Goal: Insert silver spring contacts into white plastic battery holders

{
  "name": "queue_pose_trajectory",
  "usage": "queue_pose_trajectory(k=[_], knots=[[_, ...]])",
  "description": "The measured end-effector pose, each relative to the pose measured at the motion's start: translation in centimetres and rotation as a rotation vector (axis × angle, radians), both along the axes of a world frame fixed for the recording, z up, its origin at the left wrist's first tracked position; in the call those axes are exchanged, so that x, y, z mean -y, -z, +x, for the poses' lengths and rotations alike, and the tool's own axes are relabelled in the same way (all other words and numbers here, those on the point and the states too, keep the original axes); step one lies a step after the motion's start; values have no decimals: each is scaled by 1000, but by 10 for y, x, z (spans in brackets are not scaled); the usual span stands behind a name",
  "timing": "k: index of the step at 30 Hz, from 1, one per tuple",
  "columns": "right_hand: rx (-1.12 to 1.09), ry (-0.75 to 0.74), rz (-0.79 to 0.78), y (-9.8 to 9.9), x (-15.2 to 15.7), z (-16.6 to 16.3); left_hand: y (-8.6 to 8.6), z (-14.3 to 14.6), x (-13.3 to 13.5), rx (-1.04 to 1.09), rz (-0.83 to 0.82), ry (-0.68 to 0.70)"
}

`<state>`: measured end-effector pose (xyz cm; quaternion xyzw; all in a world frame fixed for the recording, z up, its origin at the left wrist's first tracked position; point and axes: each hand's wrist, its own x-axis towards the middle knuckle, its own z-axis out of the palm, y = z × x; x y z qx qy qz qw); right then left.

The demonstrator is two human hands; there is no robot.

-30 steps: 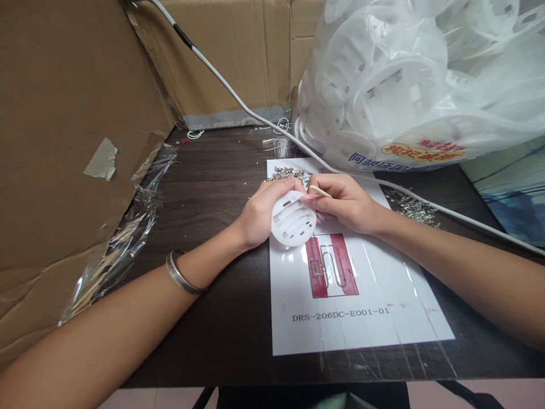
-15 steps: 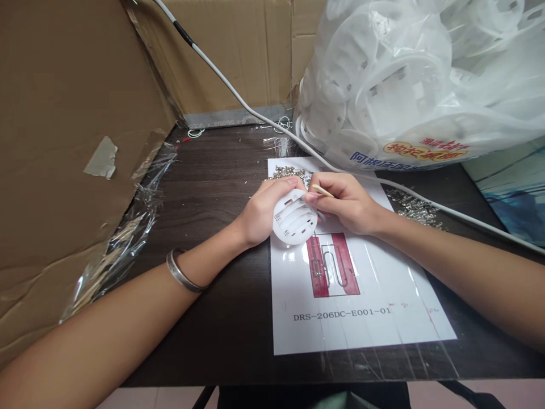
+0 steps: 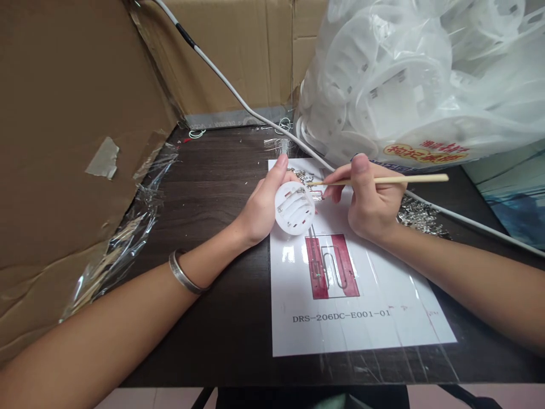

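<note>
My left hand grips a round white plastic battery holder by its left side, slotted face toward me, thumb raised above the rim. Small metal pieces show in some of its slots. In my right hand is a thin wooden stick, lying level with its thin tip pointing left. That tip is over a pile of small metal clips, just above and right of the holder. Whether the tip touches a clip I cannot tell. Under both hands lies a white printed sheet with a red diagram.
A clear bag full of white plastic holders stands at the back right. More metal clips lie beyond my right wrist. A white cable crosses the table. Cardboard walls bound the left and back, with wooden sticks in plastic wrap.
My right hand has moved right, away from the holder, and the stick has swung to level with its tip at the clips. My left thumb has lifted off the holder's top edge.
</note>
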<state>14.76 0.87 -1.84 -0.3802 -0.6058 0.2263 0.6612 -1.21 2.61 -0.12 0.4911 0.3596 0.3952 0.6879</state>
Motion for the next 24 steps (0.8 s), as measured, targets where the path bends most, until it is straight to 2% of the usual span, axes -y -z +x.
queue_pose_trajectory(k=[5,13,18,24], knots=[[119,59,-9,0,3,2,2,-2,-2,-21,51,31],[-16,-117,18,4,7,0,-1,-5,-1,-83,38,14],[-8,-226,65,12,0,3,-3,-5,0,-96,15,6],[24,-244,102,17,-5,4,-1,-4,-1,-113,90,0]])
